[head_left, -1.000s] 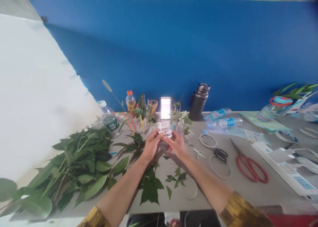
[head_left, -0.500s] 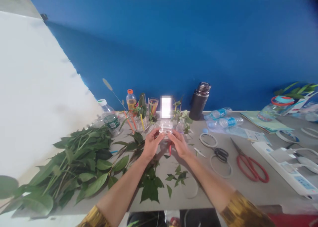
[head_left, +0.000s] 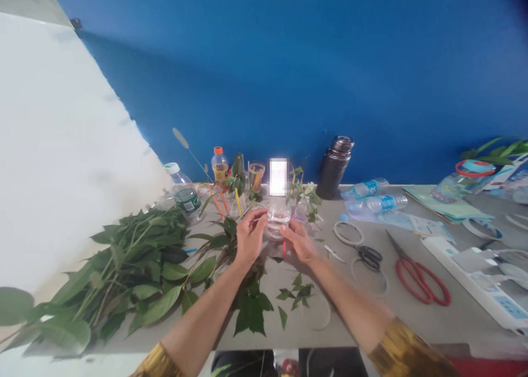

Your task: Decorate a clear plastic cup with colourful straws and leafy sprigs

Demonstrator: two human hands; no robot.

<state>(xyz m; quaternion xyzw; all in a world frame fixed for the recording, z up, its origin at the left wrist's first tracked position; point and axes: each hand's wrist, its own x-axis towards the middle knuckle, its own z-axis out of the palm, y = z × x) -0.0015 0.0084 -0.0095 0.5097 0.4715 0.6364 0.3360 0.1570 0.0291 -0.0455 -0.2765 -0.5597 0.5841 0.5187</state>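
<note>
Between my two hands is a clear ridged plastic container (head_left: 277, 219), which looks like the cut-off part of a bottle. My left hand (head_left: 251, 235) grips its left side, fingers curled round it. My right hand (head_left: 299, 240) closes on the right side, its thumb across the lower front. Just under the container a thin red strip (head_left: 284, 249) shows on the table. Cut leaves (head_left: 297, 293) lie nearer to me, between my forearms. Behind the container glows a bright pixelated rectangle (head_left: 278, 177), its content not readable.
Leafy branches (head_left: 140, 267) spread over the left side. At the back stand a green-label bottle (head_left: 186, 198), an orange-capped bottle (head_left: 220, 165) and a dark thermos (head_left: 335, 168). To the right lie red-handled scissors (head_left: 421, 275), black scissors (head_left: 370, 257), a tape roll (head_left: 348, 233) and a power strip (head_left: 474, 283).
The container has come slightly down and nearer to me, tilting so more of its side shows. My right thumb rests across its lower front. The view has shifted a little.
</note>
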